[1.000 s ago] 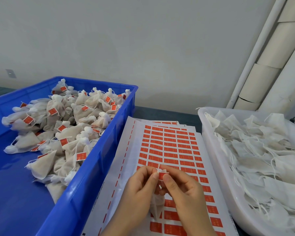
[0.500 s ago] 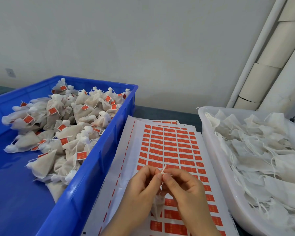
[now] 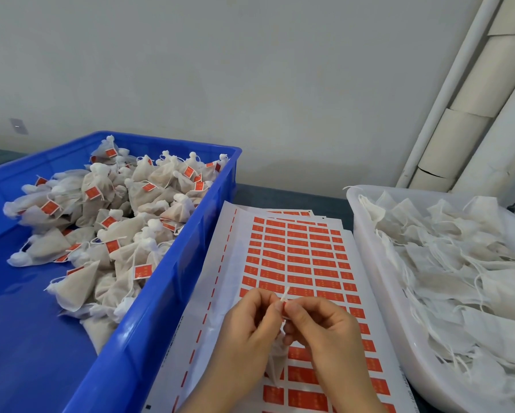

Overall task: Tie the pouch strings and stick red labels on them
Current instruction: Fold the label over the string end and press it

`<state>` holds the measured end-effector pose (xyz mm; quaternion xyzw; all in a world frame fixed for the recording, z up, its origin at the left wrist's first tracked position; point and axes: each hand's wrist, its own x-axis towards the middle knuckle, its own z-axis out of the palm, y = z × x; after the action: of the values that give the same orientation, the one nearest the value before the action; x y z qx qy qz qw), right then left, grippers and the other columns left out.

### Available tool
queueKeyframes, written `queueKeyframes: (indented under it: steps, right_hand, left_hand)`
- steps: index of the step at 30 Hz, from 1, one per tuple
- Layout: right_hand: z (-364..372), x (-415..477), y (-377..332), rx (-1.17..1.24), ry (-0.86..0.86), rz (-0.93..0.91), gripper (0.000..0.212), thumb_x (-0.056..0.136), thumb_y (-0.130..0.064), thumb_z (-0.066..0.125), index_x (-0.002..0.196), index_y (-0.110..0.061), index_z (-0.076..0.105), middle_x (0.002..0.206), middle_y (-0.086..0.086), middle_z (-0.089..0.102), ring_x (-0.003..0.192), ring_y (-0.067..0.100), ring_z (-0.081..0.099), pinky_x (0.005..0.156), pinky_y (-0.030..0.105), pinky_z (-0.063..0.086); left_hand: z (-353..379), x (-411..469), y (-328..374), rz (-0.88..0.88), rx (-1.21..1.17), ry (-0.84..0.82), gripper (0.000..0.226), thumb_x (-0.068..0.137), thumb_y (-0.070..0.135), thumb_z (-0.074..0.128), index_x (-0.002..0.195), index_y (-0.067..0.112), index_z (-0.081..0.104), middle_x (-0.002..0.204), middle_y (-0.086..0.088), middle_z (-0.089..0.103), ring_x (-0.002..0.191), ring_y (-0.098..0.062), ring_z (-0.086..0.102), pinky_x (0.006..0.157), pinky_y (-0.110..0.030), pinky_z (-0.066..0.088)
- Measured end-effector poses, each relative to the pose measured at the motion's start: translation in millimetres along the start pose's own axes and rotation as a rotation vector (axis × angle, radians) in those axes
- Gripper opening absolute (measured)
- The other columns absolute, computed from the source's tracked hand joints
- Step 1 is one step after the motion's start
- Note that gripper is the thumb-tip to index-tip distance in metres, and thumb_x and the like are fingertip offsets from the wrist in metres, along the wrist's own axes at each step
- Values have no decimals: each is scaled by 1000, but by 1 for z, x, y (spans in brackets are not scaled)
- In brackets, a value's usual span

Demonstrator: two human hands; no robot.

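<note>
My left hand and my right hand meet above the sheet of red labels. Between their fingertips they pinch a pouch string, whose white end sticks up, with a red label folded round it and mostly hidden. The small white pouch hangs below, between my palms, largely covered by them.
A blue crate on the left holds several tied pouches with red labels. A white tray on the right is full of untied white pouches. White pipes run up the wall at the back right.
The red label seen between my fingertips a second ago is now pressed together and almost hidden. The string end now pokes up above my fingers. Both hands stayed in place.
</note>
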<state>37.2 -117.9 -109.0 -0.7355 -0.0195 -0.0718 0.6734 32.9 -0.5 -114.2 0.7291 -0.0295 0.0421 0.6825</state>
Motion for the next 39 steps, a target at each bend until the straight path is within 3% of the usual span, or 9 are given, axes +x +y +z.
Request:
queueKeyframes:
  steps: [3,7,11,22,27,30,34,37,39]
  right_hand:
    - [-1,2,4,-38,-24,13,23,62,-44,58,68,-26,70,68,-10,70,69,7,68,53,13,51]
    - [3,1,7,-120,-57,12,28,71,-47,50,78,-23,62,73,-16,67,73,2,65,58,12,51]
    - [3,1,7,-126,-57,32,18,85,-36,52,80,-22,62,73,-15,67,73,2,65,58,12,51]
    - [6,-4,2,-164,16,-38,13,85,-26,57,73,-26,61,67,-22,65,66,-1,64,49,7,46]
    - [5,-4,3,-117,11,-23,13,76,-37,55,76,-29,65,68,-17,68,64,4,66,50,11,50]
    - [4,-4,4,-89,13,2,13,80,-26,63,69,-31,67,69,-15,69,66,4,67,50,12,50]
    - [1,-3,1,106,-38,170,18,61,-38,64,68,-25,74,59,4,67,50,16,63,47,21,51]
    - [2,0,-2,278,-57,249,25,67,-38,58,75,-22,76,63,11,68,46,18,60,45,24,49]
    - [0,3,-2,289,-26,244,25,67,-38,57,74,-23,75,67,10,69,45,16,59,42,22,48]
  left_hand:
    - [1,0,-1,-2,19,1,13,93,22,49,86,20,59,82,20,66,83,1,63,64,-11,50]
    - [0,1,-2,-19,20,-5,13,93,21,50,86,21,60,82,18,67,82,-2,64,65,-13,52]
    - [-5,2,-1,20,16,-27,9,89,21,57,86,23,64,83,15,70,82,-7,67,67,-16,53]
    - [-3,1,0,72,184,66,12,88,21,58,78,27,61,76,23,65,78,3,62,63,-8,49]
    - [-5,2,3,25,104,-28,11,92,23,52,86,19,60,85,10,68,82,-7,66,73,-20,55]
    - [-6,1,5,28,85,-56,9,88,28,58,86,19,61,87,15,68,85,-6,66,70,-17,54]
    - [-10,-1,15,-25,93,-86,7,87,25,59,83,20,61,85,14,67,85,-4,65,72,-16,53]
    - [-17,-8,39,5,166,-23,10,88,24,57,78,24,60,81,10,67,83,-1,62,71,-12,51]
    - [-23,-19,63,117,277,87,11,83,36,58,73,32,58,79,17,64,82,6,58,70,-6,47]
